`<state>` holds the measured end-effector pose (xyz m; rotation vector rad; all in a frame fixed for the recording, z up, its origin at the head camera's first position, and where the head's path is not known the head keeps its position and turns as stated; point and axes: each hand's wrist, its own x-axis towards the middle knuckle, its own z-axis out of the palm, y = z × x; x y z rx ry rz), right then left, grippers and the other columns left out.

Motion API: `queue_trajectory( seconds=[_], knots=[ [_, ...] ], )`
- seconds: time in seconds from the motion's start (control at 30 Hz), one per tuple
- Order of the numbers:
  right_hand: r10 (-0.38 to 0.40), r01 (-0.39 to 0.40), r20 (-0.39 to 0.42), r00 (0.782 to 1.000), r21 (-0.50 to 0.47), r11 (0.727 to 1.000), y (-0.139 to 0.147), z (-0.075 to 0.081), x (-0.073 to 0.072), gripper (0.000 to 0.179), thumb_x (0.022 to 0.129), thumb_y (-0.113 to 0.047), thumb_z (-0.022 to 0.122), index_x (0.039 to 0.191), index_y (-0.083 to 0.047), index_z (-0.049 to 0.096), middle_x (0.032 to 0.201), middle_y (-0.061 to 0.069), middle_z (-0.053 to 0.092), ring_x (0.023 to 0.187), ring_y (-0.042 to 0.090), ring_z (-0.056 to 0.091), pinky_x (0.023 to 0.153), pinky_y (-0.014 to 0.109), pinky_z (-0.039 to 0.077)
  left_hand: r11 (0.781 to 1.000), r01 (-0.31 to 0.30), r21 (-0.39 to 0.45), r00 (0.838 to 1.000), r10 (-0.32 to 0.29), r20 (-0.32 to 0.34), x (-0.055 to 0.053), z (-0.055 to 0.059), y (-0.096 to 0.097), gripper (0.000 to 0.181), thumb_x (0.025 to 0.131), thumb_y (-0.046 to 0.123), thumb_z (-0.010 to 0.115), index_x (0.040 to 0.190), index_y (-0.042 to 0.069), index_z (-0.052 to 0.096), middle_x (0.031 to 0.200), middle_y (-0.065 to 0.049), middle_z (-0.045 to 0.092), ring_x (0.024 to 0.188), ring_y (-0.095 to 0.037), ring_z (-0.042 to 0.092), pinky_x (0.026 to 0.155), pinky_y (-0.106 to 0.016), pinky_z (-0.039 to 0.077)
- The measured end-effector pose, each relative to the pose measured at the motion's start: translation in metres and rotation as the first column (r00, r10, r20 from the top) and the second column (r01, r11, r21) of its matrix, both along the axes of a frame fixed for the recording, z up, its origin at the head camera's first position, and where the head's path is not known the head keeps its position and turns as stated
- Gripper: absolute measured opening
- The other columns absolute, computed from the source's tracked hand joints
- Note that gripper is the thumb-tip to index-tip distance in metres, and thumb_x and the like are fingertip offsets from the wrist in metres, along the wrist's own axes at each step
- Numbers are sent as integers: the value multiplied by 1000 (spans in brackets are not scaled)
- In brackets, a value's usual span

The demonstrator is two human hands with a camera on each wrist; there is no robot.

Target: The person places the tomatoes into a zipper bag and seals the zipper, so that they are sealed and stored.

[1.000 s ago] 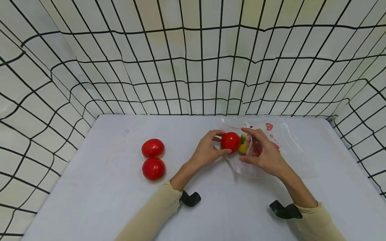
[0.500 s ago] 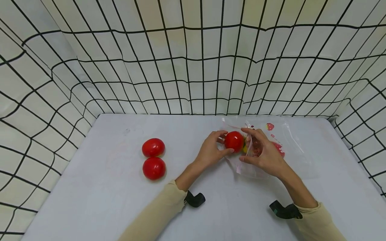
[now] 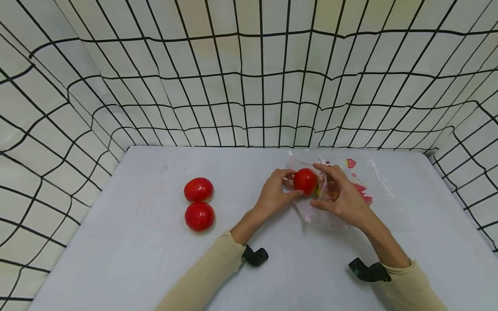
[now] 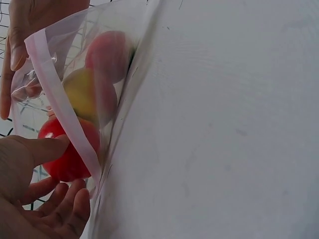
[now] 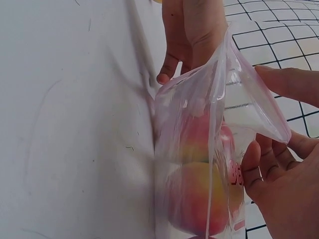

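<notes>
In the head view, my left hand (image 3: 274,195) grips a red tomato (image 3: 305,181) at the mouth of a clear plastic zip bag (image 3: 383,196). Its thumb lies over the tomato, with the fingers behind and below, as the left wrist view shows; the pink strip of the bag (image 4: 60,107) crosses in front of the tomato. My right hand (image 3: 347,199) holds the bag's mouth apart, thumb and forefinger spread at the edge. Red-and-yellow fruits (image 5: 198,196) sit inside the bag. Two more tomatoes (image 3: 199,189) lie touching each other to the left.
A white table (image 3: 116,259) bears everything. Black netting (image 3: 241,90) over pale walls rises at the back and both sides. Black wrist cameras (image 3: 254,256) stick out from both sleeves.
My left hand has moved right with the tomato, further into the bag's mouth, and the yellow fruit behind it is now mostly covered. My right hand stays nearly still.
</notes>
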<state>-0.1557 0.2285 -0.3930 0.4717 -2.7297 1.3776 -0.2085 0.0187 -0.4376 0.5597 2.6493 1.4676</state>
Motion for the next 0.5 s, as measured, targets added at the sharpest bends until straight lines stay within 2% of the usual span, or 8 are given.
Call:
queue_trajectory(
  seconds=[0.13,0.27,0.5],
  knots=[
    [-4,4,2,1000,-6,1000,1,-1,0,92,78,-12,90,157,-21,44,124,9,52,118,24,52,90,9,51,1000,3,-2,1000,-3,-10,-1,-1,1,56,90,15,81,141,6,59,123,-14,64,103,-24,71,94,-33,62],
    [-5,5,7,1000,-2,1000,1,-1,0,92,78,-12,89,158,-20,43,128,10,53,122,25,52,92,6,47,1000,8,2,1000,-8,-14,-1,-1,3,56,91,14,81,142,6,59,125,-14,67,104,-24,71,94,-32,62],
    [-15,15,1,1000,9,1000,1,1,0,93,78,-11,89,158,-19,43,133,12,54,127,28,54,94,5,43,999,14,31,999,-16,41,1,0,6,49,94,15,78,138,6,60,135,-11,70,112,-24,72,97,-32,61]
  ],
)
